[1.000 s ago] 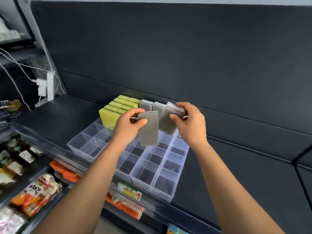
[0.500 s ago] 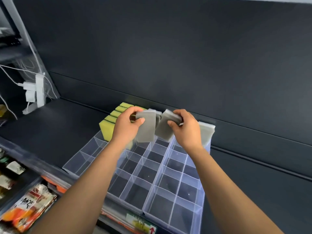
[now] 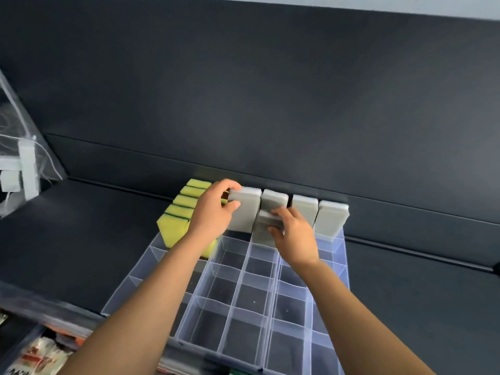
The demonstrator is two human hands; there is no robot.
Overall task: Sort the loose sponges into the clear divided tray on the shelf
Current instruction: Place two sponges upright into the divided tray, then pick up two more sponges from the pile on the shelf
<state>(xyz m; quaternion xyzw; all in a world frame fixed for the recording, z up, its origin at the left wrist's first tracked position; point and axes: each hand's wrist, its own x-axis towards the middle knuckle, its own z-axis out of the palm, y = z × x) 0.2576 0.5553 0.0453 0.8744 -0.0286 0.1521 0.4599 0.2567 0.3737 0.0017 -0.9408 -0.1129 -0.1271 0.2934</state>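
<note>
Head view: the left hand (image 3: 213,212) grips 1 grey sponge (image 3: 244,209) upright by its left edge at the back row of the tray (image 3: 234,293), just beside the yellow sponges (image 3: 176,223), probably so that it drops on end into a cell. The right hand (image 3: 295,236) pinches a 2nd sponge (image 3: 263,230) low in front of 3 standing sponges (image 3: 304,208) lined along the back, likely to start the next row. On-edge storage suits the narrow cells and keeps each colour grouped.

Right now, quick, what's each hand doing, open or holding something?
Left hand: grips the leftmost grey sponge.
Right hand: grips a second grey sponge beside it.
</note>
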